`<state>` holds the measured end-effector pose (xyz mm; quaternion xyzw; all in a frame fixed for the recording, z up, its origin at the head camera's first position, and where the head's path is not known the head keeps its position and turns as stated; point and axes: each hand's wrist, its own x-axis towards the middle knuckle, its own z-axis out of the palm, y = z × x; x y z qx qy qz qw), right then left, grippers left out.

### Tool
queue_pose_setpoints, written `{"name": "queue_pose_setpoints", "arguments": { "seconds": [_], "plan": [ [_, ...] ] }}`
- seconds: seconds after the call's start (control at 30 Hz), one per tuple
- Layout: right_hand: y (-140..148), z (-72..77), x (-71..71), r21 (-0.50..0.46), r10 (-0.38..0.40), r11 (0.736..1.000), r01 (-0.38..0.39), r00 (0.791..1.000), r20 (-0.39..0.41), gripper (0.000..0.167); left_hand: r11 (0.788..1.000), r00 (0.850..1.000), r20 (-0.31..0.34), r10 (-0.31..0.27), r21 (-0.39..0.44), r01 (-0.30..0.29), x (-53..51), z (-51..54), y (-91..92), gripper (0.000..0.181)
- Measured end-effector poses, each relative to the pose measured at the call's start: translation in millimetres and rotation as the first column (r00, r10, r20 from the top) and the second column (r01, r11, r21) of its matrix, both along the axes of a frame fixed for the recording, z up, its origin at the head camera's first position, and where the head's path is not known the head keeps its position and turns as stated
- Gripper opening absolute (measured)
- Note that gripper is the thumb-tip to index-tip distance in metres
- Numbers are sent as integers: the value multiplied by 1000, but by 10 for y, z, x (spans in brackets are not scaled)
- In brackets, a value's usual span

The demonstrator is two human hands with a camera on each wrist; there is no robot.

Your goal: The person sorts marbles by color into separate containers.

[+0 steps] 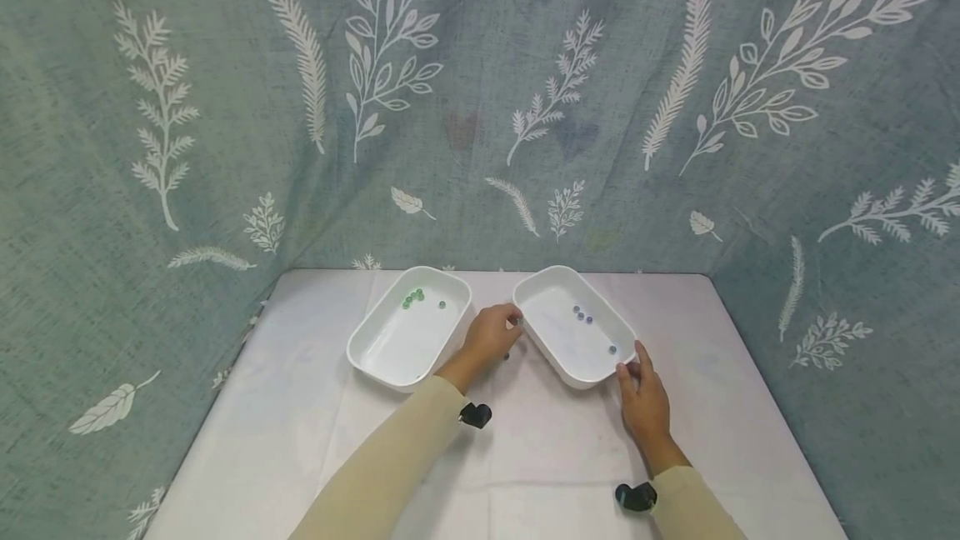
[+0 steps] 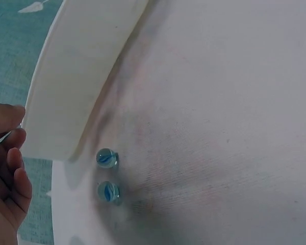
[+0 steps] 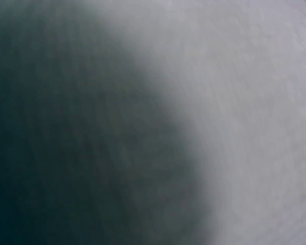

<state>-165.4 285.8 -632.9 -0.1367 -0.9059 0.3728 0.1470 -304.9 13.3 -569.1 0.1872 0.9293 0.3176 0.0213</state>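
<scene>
My left hand (image 1: 491, 336) is at the left rim of the right-hand white tray (image 1: 551, 354). Its thumb and forefinger pinch a small glassy marble, mostly hidden by the fingers; the other fingers curl loosely in the left wrist view. Below that hand, two clear marbles with blue swirls, one nearer the tray (image 2: 107, 158) and one beside it (image 2: 108, 192), lie on the cloth. Several blue marbles (image 1: 581, 317) sit inside this tray. At its near right corner my right hand (image 1: 647, 411) holds the rim between thumb and fingers. The right wrist view is too blurred to show the hand.
A second white tray (image 1: 408, 348) stands to the left, with several green marbles (image 1: 414, 297) toward its far end. White cloth (image 1: 540, 457) covers the table. Patterned green fabric (image 1: 480, 107) rises behind and at both sides.
</scene>
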Motion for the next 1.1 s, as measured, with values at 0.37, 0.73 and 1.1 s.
{"name": "queue_pose_setpoints", "arguments": {
  "seconds": [0.37, 0.73, 1.1],
  "plan": [
    [-17, 18, -8, -4, -12, 1000, 12, 999, 36, 69, 1000, 1000, 5, 6, -10, -6, -88, 35, 93, 17],
    [-25, 30, -7, -13, -3, 1000, 4, 1000, 30, 70, 1000, 1000, -3, 5, -17, -5, -156, 73, 160, 19],
    [-16, 10, -6, 0, -15, 1000, 15, 1000, 25, 69, 1000, 997, 71, 22, -5, -22, -181, 76, 196, 23]
  ]
}}
